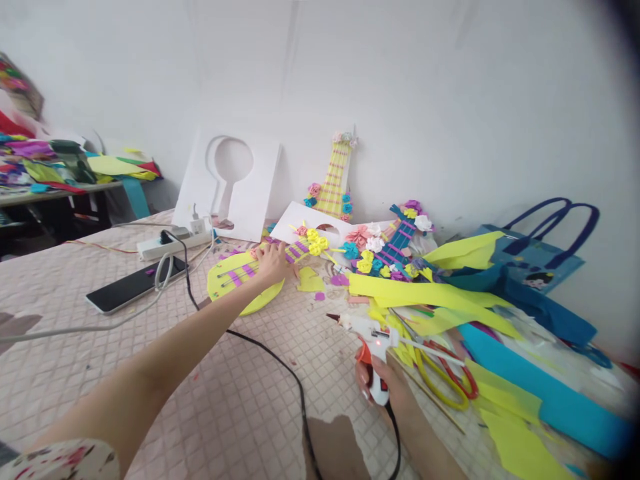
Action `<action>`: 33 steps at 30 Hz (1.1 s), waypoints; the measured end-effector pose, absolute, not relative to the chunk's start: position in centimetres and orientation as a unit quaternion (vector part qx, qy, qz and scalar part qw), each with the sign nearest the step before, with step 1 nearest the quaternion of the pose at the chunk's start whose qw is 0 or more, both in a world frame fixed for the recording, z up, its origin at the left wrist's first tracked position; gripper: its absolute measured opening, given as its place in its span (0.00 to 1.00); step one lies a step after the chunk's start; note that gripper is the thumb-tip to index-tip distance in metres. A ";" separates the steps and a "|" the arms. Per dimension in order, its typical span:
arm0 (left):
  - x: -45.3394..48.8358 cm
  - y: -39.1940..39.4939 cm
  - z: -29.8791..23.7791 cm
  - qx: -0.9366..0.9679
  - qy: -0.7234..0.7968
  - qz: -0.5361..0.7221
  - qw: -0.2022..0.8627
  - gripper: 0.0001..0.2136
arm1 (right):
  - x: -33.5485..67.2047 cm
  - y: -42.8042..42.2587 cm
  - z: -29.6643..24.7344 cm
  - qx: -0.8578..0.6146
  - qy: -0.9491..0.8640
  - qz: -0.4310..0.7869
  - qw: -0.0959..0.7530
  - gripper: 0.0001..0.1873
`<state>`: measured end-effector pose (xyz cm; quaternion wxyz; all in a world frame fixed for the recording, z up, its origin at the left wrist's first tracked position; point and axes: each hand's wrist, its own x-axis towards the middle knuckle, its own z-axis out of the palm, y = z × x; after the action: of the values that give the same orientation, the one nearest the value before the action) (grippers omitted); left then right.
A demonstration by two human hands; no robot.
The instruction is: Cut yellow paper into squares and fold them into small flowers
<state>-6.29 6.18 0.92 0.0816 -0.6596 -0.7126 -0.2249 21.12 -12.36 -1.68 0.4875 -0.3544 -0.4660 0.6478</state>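
From the head, the left hand (271, 263) rests over a yellow-and-purple, guitar-shaped craft (240, 275) lying on pale quilted cloth (240, 400), seemingly steadying it; whether it grips, I cannot tell; the right hand (394, 381) grips a white plastic glue gun (377, 339), fingers apparently kept behind its dark nozzle (333, 317).

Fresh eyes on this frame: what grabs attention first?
Probably the white glue gun in the right hand, front right of centre, its nozzle pointing left. Next, the bright yellow guitar-shaped piece under the left hand, left of centre. Behind it, a keyhole-cut white board stands before the wall.
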 end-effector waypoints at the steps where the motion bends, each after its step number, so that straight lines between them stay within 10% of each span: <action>1: -6.4 6.1 0.9 -0.662 -0.711 -0.225 0.081 0.28 | 21.1 -12.4 -1.6 -0.356 -0.466 0.647 0.487 0.16; 33: -6.1 10.9 3.3 -0.662 -0.677 -0.292 0.137 0.28 | 21.1 -12.2 -2.0 -0.379 -0.465 0.636 0.486 0.17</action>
<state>-6.13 10.89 3.34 0.1370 -0.6621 -0.6766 -0.2917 21.08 -12.23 -1.96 0.4859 -0.3786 -0.4647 0.6361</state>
